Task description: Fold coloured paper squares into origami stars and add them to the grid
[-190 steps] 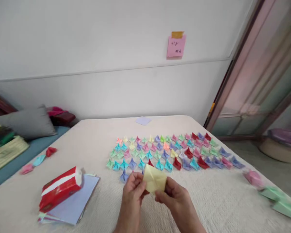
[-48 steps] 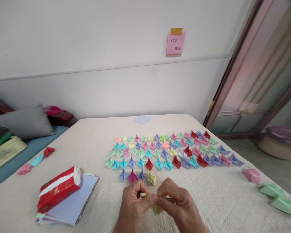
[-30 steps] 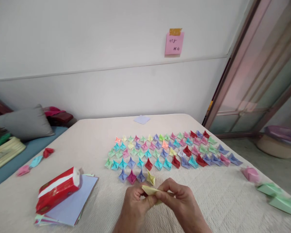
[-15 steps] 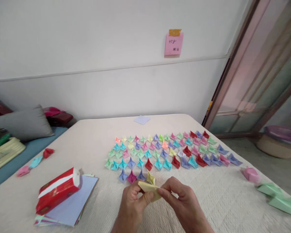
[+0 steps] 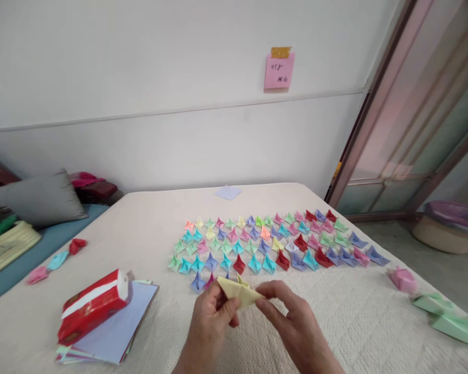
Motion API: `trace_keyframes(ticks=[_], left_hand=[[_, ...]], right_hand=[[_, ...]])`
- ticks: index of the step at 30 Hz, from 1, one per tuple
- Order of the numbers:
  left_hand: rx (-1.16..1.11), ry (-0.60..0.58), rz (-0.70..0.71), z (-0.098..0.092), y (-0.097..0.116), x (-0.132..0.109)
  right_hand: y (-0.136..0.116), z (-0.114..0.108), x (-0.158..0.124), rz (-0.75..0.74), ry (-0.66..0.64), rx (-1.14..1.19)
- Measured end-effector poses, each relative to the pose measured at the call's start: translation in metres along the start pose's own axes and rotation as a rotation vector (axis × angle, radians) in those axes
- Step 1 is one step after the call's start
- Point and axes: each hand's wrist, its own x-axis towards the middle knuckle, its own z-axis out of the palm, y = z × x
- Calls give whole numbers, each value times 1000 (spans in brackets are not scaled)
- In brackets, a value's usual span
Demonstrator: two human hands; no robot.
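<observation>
A pale yellow folded paper boat (image 5: pixel 238 293) is held between my two hands above the cloth-covered table. My left hand (image 5: pixel 214 314) pinches its left part, thumb across the near face. At the right tip, the thumb and forefinger of my right hand (image 5: pixel 285 311) close on the paper. Just beyond my hands stand rows of small folded paper boats (image 5: pixel 255 263) in many colours. The boat I hold partly covers a magenta one (image 5: pixel 209 282) and another yellow one behind it.
A red tissue pack (image 5: pixel 93 306) lies on a stack of coloured paper (image 5: pixel 119 332) at left. Small folded pieces (image 5: pixel 58 259) sit farther left. A pink folded piece (image 5: pixel 403 279) and green ones (image 5: pixel 456 324) lie at right. A lilac sheet (image 5: pixel 228 192) rests near the wall.
The yellow boat has turned so that its broad side shows, its left tip shifting up and left. My left hand has moved slightly left; the right still grips the right end.
</observation>
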Motion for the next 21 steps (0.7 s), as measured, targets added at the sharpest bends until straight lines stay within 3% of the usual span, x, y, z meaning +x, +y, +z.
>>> trace_keyframes(ticks=[3,5,8,16,21], left_hand=[[-43,-8,19,1,-6,1],[-47,-2,59,2,-11,1],[-24,11,109,4,-15,0],[39,41,36,9,-4,-5],[197,-1,60,9,-5,-6]], right_hand=[[5,3,-3,-164,102,-31],[5,5,-5,-233,103,-57],[3,6,-6,-240,70,-91],[-6,4,-5,-356,121,-243],[-9,6,-6,-298,21,-249]])
